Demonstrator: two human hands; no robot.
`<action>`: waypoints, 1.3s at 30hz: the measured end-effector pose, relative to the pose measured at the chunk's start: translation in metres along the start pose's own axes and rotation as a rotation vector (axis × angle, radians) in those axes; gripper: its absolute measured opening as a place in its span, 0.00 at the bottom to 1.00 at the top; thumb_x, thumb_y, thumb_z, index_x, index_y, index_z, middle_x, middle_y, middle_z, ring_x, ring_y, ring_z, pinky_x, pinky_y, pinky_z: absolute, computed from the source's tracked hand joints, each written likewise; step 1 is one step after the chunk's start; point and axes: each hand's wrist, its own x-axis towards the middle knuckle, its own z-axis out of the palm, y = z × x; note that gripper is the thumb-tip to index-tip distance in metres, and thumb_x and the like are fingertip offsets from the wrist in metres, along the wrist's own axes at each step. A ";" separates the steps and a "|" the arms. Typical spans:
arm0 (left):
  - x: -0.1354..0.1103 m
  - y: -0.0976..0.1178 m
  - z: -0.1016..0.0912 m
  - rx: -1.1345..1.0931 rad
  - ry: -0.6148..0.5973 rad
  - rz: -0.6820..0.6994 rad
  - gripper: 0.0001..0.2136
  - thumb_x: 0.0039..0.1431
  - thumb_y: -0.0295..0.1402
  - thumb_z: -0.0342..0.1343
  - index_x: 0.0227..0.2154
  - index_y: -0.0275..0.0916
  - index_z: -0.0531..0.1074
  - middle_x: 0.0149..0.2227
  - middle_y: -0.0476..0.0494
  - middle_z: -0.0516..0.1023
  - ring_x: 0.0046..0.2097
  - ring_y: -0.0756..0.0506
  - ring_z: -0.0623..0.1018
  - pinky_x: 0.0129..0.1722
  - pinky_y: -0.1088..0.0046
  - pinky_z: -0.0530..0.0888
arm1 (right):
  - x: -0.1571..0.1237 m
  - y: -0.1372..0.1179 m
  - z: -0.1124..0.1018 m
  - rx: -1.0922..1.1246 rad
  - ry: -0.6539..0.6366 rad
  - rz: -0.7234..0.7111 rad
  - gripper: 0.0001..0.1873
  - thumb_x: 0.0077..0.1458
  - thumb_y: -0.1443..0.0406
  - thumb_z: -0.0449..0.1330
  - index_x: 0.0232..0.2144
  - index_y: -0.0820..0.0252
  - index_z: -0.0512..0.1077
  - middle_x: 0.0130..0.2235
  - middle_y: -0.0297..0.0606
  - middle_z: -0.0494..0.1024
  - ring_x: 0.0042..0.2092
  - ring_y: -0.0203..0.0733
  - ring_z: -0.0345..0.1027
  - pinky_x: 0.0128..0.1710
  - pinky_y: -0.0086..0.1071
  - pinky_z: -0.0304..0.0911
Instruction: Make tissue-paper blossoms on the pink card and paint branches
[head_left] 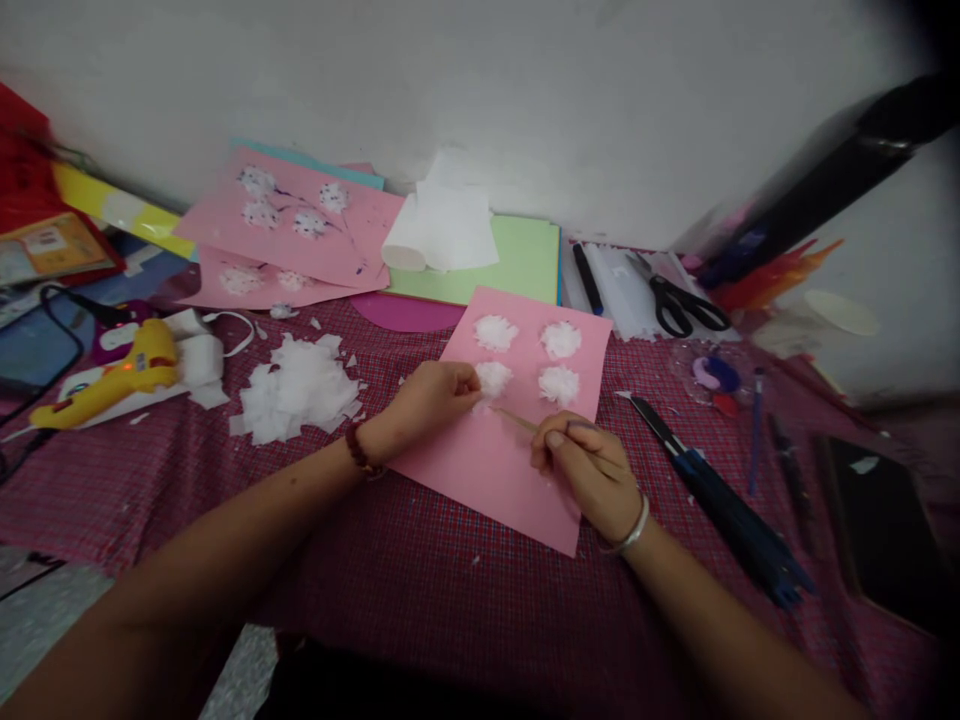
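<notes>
A sheet of pink paper point(480, 460) lies on the checked cloth and bears several fluffy white tissue-paper puffs point(561, 340). At its left edge, my left hand point(435, 400) is closed in a pinch beside the lower-left puff point(493, 380). Whatever those fingertips hold, if anything, is too small to make out. My right hand point(589, 465) grips a thin wooden stick point(517, 420), its tip pointing left at the lower rim of that same puff. Left of my hands is a heap of cut white tissue pieces point(300, 390).
A yellow glue gun point(124, 375) with a lit orange light lies at the left. On the right are an open blue craft knife point(720, 510), black scissors point(679, 300) and a dark phone-like slab point(885, 525). Behind lie finished pink sheets point(300, 240) and a tissue roll point(442, 225).
</notes>
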 end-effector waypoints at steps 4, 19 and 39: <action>-0.001 0.001 0.001 0.003 0.009 0.015 0.07 0.52 0.30 0.54 0.23 0.35 0.73 0.20 0.52 0.70 0.23 0.54 0.66 0.23 0.77 0.57 | 0.005 -0.002 0.003 -0.032 -0.004 0.009 0.14 0.59 0.63 0.52 0.22 0.59 0.69 0.26 0.34 0.69 0.26 0.34 0.64 0.26 0.31 0.61; 0.004 -0.010 -0.021 -0.961 0.033 -0.390 0.08 0.57 0.38 0.53 0.32 0.37 0.67 0.25 0.50 0.67 0.22 0.55 0.63 0.18 0.81 0.57 | 0.010 0.010 0.007 -0.199 -0.003 -0.002 0.15 0.62 0.63 0.50 0.24 0.59 0.68 0.27 0.34 0.69 0.27 0.34 0.62 0.27 0.30 0.59; -0.007 -0.025 -0.027 -0.976 -0.083 -0.294 0.15 0.46 0.22 0.59 0.39 0.36 0.69 0.34 0.48 0.73 0.32 0.54 0.73 0.34 0.76 0.72 | -0.004 0.001 0.004 -0.244 -0.012 -0.065 0.14 0.62 0.63 0.50 0.26 0.58 0.69 0.27 0.35 0.70 0.29 0.37 0.64 0.29 0.32 0.60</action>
